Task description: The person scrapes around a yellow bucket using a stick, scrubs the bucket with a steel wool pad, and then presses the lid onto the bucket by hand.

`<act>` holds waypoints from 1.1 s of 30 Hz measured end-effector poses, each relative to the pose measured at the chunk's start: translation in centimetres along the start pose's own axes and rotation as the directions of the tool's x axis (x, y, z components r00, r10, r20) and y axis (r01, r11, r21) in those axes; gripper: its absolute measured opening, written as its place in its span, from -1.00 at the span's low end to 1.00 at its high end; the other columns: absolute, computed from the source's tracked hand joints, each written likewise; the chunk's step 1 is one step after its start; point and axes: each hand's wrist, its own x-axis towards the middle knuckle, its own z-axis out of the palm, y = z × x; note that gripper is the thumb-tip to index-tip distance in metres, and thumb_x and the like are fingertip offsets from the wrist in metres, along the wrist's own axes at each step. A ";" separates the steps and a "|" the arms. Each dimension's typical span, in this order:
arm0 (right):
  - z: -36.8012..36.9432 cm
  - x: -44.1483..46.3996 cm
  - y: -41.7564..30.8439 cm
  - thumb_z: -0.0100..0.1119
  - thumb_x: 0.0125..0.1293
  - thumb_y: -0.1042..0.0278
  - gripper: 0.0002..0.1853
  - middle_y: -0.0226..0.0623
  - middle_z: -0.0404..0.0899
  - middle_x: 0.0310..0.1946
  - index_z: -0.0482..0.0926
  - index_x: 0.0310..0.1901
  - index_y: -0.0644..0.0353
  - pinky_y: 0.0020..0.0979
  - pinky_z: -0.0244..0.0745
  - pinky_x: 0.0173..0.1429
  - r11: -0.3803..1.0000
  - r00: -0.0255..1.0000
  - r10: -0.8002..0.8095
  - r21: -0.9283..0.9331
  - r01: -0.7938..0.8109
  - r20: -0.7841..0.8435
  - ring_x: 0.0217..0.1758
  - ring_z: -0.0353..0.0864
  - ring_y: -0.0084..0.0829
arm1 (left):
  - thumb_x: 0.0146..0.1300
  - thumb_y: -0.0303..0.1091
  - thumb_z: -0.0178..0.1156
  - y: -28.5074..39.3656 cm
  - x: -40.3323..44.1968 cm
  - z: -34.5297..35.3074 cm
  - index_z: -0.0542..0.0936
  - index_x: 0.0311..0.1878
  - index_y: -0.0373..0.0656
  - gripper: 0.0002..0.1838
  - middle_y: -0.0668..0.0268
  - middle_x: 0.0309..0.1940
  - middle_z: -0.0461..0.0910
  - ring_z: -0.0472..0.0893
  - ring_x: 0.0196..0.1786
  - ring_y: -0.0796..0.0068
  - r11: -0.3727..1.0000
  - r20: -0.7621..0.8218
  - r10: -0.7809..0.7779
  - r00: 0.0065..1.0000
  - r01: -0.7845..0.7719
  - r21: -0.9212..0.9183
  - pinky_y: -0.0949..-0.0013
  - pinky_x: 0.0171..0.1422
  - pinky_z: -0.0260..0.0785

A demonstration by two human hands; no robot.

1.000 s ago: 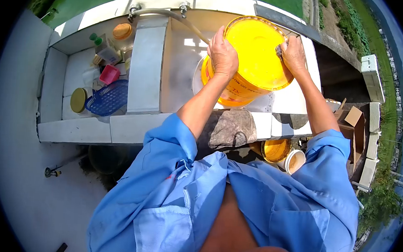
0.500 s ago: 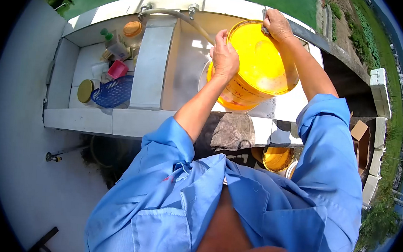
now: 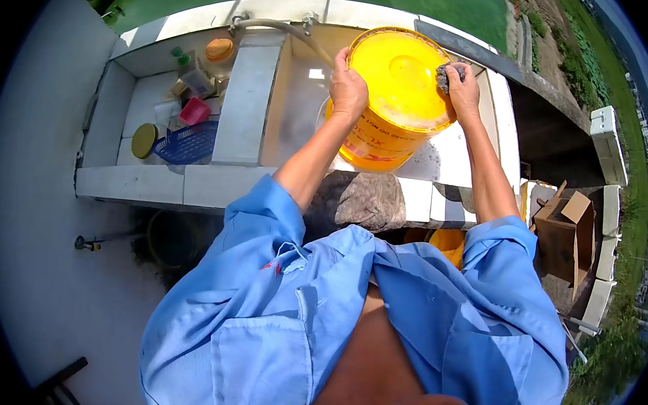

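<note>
A yellow bucket (image 3: 379,143) with red print stands tilted in the white tiled sink (image 3: 296,119), its round yellow face with a raised ring turned up toward me. My left hand (image 3: 348,87) grips the bucket's left rim. On the right edge, my right hand (image 3: 462,88) is closed on a grey scouring pad (image 3: 443,78) that touches the rim. Behind my left hand, a hose (image 3: 293,31) runs from a tap into the sink.
The left basin holds a blue basket (image 3: 186,143), a pink cup (image 3: 194,111), bottles and jars. A grey-brown cloth (image 3: 372,202) hangs over the front ledge (image 3: 128,183). At the right are a cardboard box (image 3: 559,235) and a yellow container (image 3: 449,243) below.
My right hand with the pad has moved from the far rim down to the right edge. The bucket has turned and shifted slightly left, with my left hand still on it.
</note>
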 end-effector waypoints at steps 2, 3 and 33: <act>1.9 2.4 -0.3 0.09 0.17 -0.03 -0.66 -0.20 0.58 -0.22 0.51 -0.15 0.02 -0.31 0.41 -0.02 0.995 0.988 -0.089 0.053 0.083 0.124 -0.16 0.56 -0.22 | 0.16 -0.54 -0.15 0.7 -1.1 -1.3 0.22 0.22 -0.24 -0.51 -0.06 0.09 0.38 0.42 0.10 0.02 0.995 -0.040 -0.092 0.995 0.091 -0.037 0.19 0.17 0.25; 2.8 3.3 -1.2 0.09 0.17 -0.03 -0.66 -0.20 0.58 -0.22 0.51 -0.15 0.02 -0.31 0.41 -0.02 0.994 0.986 -0.099 0.068 0.091 0.134 -0.16 0.56 -0.22 | 0.16 -0.54 -0.15 0.3 -2.0 -1.7 0.22 0.22 -0.24 -0.51 -0.06 0.09 0.38 0.42 0.10 0.02 0.996 -0.057 -0.089 0.994 0.088 -0.028 0.19 0.17 0.25; 15.7 3.7 -13.9 0.06 0.16 0.03 -0.69 -0.26 0.47 -0.27 0.47 -0.15 0.01 -0.19 0.31 -0.01 0.586 0.601 -0.693 -0.175 0.791 0.397 -0.12 0.42 -0.18 | 0.34 -0.25 -0.11 -5.0 10.0 -5.7 -0.06 0.34 -0.42 -0.36 0.01 0.23 0.22 0.21 0.30 0.31 0.921 0.475 0.196 0.858 0.005 -0.390 0.39 0.34 0.04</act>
